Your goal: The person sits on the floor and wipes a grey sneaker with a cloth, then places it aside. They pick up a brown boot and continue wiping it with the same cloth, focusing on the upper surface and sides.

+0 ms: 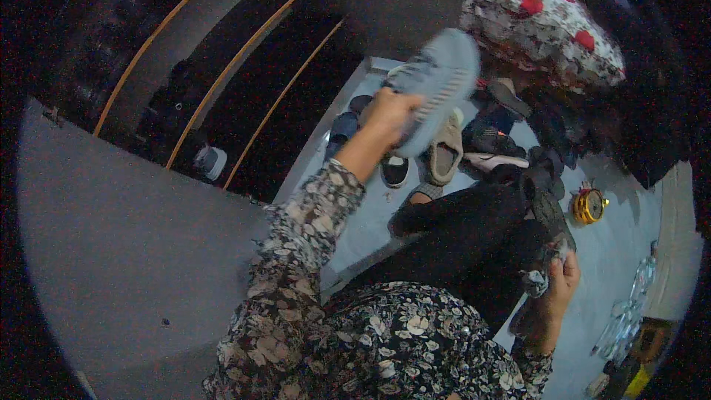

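My left hand [390, 115] grips a sneaker [444, 80] by its side, with the pale sole turned up; the shoe is blurred. It is above several shoes on the floor, among them a beige slipper [446, 153] and a dark shoe with a white toe edge [395, 171]. On the right, beside my knee, my right hand [562, 283] pinches a crumpled greyish cloth [536, 282]. What the cloth is exactly cannot be made out.
A dark shoe cabinet [216, 83] with orange-edged shelves stands left, a grey-white shoe [211, 162] inside. Floral fabric [539, 16] bulges at the top right. Right of my legs are a yellow round object [589, 205] and clear plastic bottles [622, 319]. More shoes [494, 141] lie ahead.
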The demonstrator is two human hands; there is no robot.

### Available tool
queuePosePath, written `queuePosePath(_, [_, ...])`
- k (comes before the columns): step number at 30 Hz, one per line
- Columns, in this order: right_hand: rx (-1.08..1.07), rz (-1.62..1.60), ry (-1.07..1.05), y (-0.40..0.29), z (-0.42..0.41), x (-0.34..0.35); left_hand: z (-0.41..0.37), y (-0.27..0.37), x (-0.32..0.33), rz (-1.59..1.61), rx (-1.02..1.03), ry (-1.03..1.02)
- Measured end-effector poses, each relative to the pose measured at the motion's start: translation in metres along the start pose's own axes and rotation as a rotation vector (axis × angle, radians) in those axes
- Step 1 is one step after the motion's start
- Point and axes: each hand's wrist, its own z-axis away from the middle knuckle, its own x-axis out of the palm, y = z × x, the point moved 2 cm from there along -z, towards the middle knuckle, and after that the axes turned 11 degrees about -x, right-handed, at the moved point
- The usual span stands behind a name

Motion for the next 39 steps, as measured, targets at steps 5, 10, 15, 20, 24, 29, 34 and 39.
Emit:
queuePosePath(5, [0.113, -0.119, -0.086, 0.021, -0.011, 0.024, -0.069, 0.008, -0.226, -0.001, -0.211, 0.421])
queuePosePath(10, [0.088, -0.012, -0.154, 0.019, -0.021, 0.036, -0.067, 0.014, -0.370, 0.299, -0.049, 0.795])
queuePosePath(15, [0.154, 0.013, -0.156, 0.007, -0.029, 0.055, -0.028, 0.052, -0.470, 0.250, -0.129, 0.875])
queuePosePath(20, [0.234, -0.111, -0.212, 0.013, -0.030, 0.070, 0.052, 0.084, -0.537, 0.059, -0.087, 1.059])
queuePosePath(24, [0.208, -0.007, -0.212, 0.019, -0.027, 0.064, 0.025, 0.065, -0.480, -0.060, -0.209, 0.933])
queuePosePath(29, [0.198, -0.036, -0.240, 0.021, -0.032, 0.072, 0.074, 0.091, -0.516, -1.044, -0.299, 0.932])
queuePosePath(34, [0.189, -0.024, -0.201, 0.017, -0.031, 0.066, 0.094, 0.106, -0.385, -1.929, 0.082, 0.675])
queuePosePath(39, [0.209, -0.034, -0.223, 0.015, -0.035, 0.073, 0.120, 0.097, -0.370, -2.238, 0.304, 0.679])
